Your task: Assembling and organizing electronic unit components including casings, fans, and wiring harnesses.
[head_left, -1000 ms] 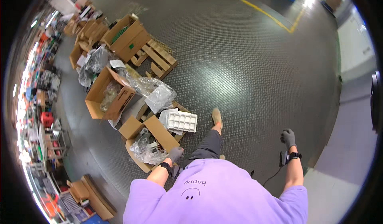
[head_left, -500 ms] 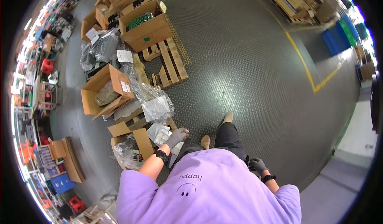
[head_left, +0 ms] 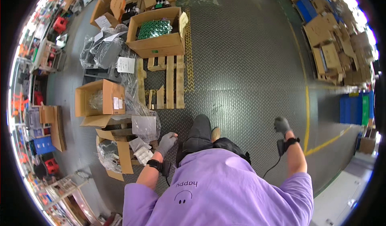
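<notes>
My left hand (head_left: 166, 142), in a grey glove with bare fingertips, hangs beside my left thigh. Its fingers are loosely curled, and nothing shows in them. Nearest to it lie white packets (head_left: 141, 150) and a clear plastic bag with a grey sheet (head_left: 144, 128); I see a gap between hand and bag. Out to my right, my right hand (head_left: 282, 125) is held over the floor, its gloved fingers curled in with nothing visible inside. Both wrists wear black straps with a small dark device, and a thin cable runs from the right one.
Left of me stand an open carton with plastic wrap (head_left: 124, 157), another carton (head_left: 113, 99) and a wooden pallet (head_left: 179, 85). Ahead, a large carton (head_left: 157, 49) holds green round-celled trays (head_left: 155, 28). Flattened cardboard (head_left: 329, 57) and blue bins (head_left: 350, 110) stand right, past a yellow floor line (head_left: 306, 117).
My view has turned, and the cartons now line up straighter on my left. My right hand has swung from my side outward and forward. My left leg has come forward in a step.
</notes>
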